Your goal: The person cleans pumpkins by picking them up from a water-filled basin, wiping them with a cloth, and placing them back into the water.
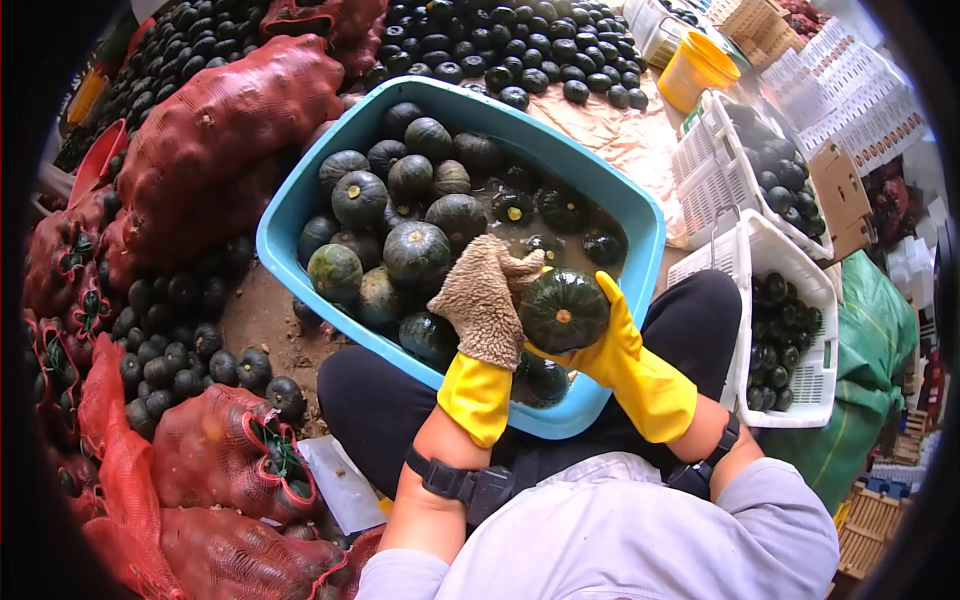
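Red mesh sacks (230,112); blue tub (275,245) of dark squashes (417,254); my left hand (478,312), in a brown mitt (492,275), against a wet squash (563,312) — its grip I can't tell; my right hand (628,345) clasps that squash above the tub; white crates (818,385).

A yellow bucket (698,72) is standing beside a pale sheet (632,150), which is lying to its left and catching bright light. Nearer than the bucket, white crates (697,155) are standing beside green sacking (850,345); well left of it, red mesh sacks (230,110) are resting around brown floor (245,310).
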The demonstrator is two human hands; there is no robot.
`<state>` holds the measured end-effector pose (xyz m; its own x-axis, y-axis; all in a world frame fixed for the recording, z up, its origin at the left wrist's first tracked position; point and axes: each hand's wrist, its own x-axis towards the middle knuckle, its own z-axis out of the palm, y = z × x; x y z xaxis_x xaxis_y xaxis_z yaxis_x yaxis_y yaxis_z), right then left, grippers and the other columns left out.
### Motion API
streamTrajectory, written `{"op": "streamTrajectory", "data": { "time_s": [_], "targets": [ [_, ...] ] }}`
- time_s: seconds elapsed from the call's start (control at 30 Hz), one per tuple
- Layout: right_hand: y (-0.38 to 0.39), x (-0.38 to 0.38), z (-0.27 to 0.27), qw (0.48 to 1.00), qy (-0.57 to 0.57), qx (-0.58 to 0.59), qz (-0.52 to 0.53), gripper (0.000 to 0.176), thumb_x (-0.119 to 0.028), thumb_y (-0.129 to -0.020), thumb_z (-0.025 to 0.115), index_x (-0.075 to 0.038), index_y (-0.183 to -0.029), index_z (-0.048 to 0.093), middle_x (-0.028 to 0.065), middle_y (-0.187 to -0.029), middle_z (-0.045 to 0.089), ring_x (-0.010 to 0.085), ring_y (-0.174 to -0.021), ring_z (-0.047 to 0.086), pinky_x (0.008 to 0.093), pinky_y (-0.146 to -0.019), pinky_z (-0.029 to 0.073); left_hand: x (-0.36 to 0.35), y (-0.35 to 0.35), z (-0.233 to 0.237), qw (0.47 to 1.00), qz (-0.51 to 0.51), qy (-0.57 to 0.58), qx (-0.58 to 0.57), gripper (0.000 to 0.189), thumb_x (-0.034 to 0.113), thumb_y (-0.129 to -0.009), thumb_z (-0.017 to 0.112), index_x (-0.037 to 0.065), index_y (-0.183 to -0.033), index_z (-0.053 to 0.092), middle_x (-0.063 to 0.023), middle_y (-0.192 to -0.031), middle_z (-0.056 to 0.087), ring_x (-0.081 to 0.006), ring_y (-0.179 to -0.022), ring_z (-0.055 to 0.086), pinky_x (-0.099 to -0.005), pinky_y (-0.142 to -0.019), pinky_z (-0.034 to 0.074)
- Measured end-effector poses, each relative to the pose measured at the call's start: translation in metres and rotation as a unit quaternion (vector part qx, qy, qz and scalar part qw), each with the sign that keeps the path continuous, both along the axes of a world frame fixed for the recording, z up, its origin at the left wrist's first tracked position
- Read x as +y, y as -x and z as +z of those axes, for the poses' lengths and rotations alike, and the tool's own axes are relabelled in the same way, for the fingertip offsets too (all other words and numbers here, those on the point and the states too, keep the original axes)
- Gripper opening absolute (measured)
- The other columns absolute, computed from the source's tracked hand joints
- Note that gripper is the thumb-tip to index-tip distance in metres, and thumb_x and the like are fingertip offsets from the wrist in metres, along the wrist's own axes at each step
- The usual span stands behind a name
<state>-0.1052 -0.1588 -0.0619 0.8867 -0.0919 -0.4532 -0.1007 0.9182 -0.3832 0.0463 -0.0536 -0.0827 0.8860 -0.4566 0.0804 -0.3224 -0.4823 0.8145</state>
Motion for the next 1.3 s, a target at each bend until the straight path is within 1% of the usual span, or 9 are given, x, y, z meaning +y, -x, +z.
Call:
{"op": "streamTrajectory", "data": {
  "time_s": [0.23, 0.37, 0.43, 0.53, 0.63, 0.83, 1.03, 1.17, 1.3],
  "targets": [
    [-0.066, -0.090, 0.040, 0.967, 0.224, 0.020, -0.120, 0.064, -0.057, -0.099, 0.071, -0.011, -0.142, 0.064, 0.0186, -0.141, 0.068, 0.0384, -0.132, 0.063, 0.0631, -0.115, 0.050, 0.026, -0.014, 0.070, 0.646, 0.187, 0.419, 0.610, 0.053, 0.046, -0.099, 0.051, 0.002, -0.111, 0.077, -0.0125, -0.089, 0.073, -0.0353, -0.083, 0.071, -0.0491, -0.077, 0.062],
    [-0.126, -0.134, 0.085, 0.861, 0.423, -0.219, -0.178, 0.055, -0.048, -0.106, 0.066, -0.010, -0.145, 0.061, 0.0184, -0.141, 0.065, 0.0311, -0.136, 0.060, 0.0511, -0.117, 0.051, 0.021, -0.019, 0.039, 0.692, 0.195, 0.451, 0.529, 0.046, 0.038, -0.103, 0.052, 0.001, -0.115, 0.076, -0.0154, -0.098, 0.078, -0.0299, -0.082, 0.072, -0.0430, -0.075, 0.063],
    [-0.111, -0.141, 0.050, 0.815, 0.567, -0.097, 0.064, 0.048, -0.036, -0.105, 0.067, -0.010, -0.144, 0.062, 0.0157, -0.139, 0.066, 0.0275, -0.133, 0.062, 0.0418, -0.115, 0.049, 0.021, -0.021, 0.042, 0.687, 0.205, 0.449, 0.533, 0.044, 0.035, -0.104, 0.052, 0.000, -0.114, 0.076, -0.0165, -0.100, 0.079, -0.0288, -0.082, 0.072, -0.0410, -0.075, 0.063],
    [-0.070, -0.123, -0.025, 0.430, 0.709, 0.010, 0.559, 0.052, -0.037, -0.092, 0.081, -0.011, -0.136, 0.071, 0.0105, -0.124, 0.076, 0.0284, -0.111, 0.072, 0.0427, -0.095, 0.057, 0.020, -0.023, 0.049, 0.650, 0.216, 0.465, 0.561, 0.043, 0.035, -0.104, 0.053, 0.000, -0.117, 0.075, -0.0176, -0.104, 0.079, -0.0301, -0.084, 0.074, -0.0396, -0.076, 0.063],
    [-0.024, -0.027, -0.033, 0.216, 0.763, 0.109, 0.599, 0.108, -0.038, -0.070, 0.095, -0.017, -0.164, 0.046, 0.0218, -0.163, 0.050, 0.0415, -0.141, 0.058, 0.0563, -0.115, 0.050, 0.019, -0.023, 0.054, 0.652, 0.211, 0.434, 0.585, 0.044, 0.038, -0.104, 0.052, 0.005, -0.122, 0.075, -0.0163, -0.118, 0.078, -0.0317, -0.096, 0.074, -0.0484, -0.084, 0.062],
    [-0.039, -0.042, -0.121, 0.362, 0.795, 0.108, 0.474, 0.072, -0.022, -0.066, 0.099, -0.013, -0.132, 0.072, 0.0188, -0.139, 0.069, 0.0430, -0.123, 0.069, 0.0491, -0.099, 0.058, 0.019, -0.017, 0.028, 0.710, 0.149, 0.441, 0.528, 0.054, 0.049, -0.107, 0.049, 0.005, -0.131, 0.070, -0.0168, -0.124, 0.075, -0.0329, -0.104, 0.072, -0.0521, -0.093, 0.060],
    [-0.043, -0.050, -0.042, 0.969, 0.242, 0.027, 0.041, 0.065, -0.028, -0.095, 0.084, -0.015, -0.152, 0.056, 0.0112, -0.148, 0.058, 0.0274, -0.130, 0.060, 0.0435, -0.110, 0.052, 0.013, -0.022, 0.001, 0.663, 0.138, 0.482, 0.555, 0.046, 0.046, -0.104, 0.063, 0.009, -0.130, 0.071, -0.0156, -0.126, 0.074, -0.0336, -0.110, 0.071, -0.0574, -0.105, 0.053],
    [-0.061, 0.011, -0.014, 0.606, 0.788, -0.095, -0.053, 0.046, -0.023, -0.098, 0.080, -0.012, -0.140, 0.068, 0.0198, -0.155, 0.057, 0.0363, -0.149, 0.050, 0.0466, -0.126, 0.037, -0.006, 0.005, 0.003, 0.839, -0.031, 0.424, 0.339, 0.037, 0.034, -0.106, 0.059, 0.008, -0.130, 0.067, -0.0131, -0.122, 0.073, -0.0304, -0.109, 0.071, -0.0519, -0.101, 0.055],
    [-0.111, -0.002, -0.049, 0.711, 0.645, 0.081, -0.269, 0.031, -0.026, -0.097, 0.078, -0.007, -0.120, 0.073, 0.0182, -0.121, 0.073, 0.0365, -0.117, 0.069, 0.0453, -0.103, 0.055, -0.011, 0.029, 0.019, 0.920, -0.167, 0.337, 0.113, 0.029, 0.023, -0.107, 0.055, 0.008, -0.130, 0.064, -0.0106, -0.119, 0.072, -0.0273, -0.107, 0.071, -0.0463, -0.097, 0.057]
  ]
}}
